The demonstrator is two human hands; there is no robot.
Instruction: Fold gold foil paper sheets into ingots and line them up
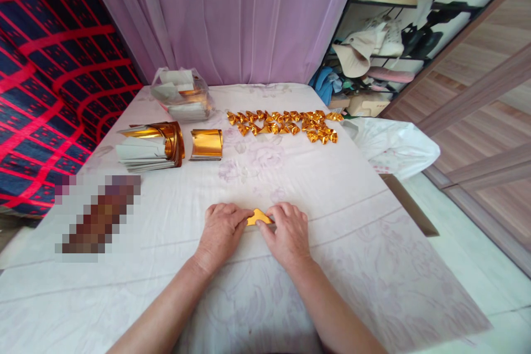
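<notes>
Left hand [222, 228] and right hand [286, 230] press a small gold foil triangle [258, 217] flat on the white floral-clothed bench [352, 243]. Folded gold pieces [286, 123] lie beyond; unfolded gold foil sheets [155, 145] remain.

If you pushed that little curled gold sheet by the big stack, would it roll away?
The curled gold sheet probably slides or rocks rather than rolls: it is only half curled. It looks thin and shiny, so likely very light, floppy and easily creased.
</notes>
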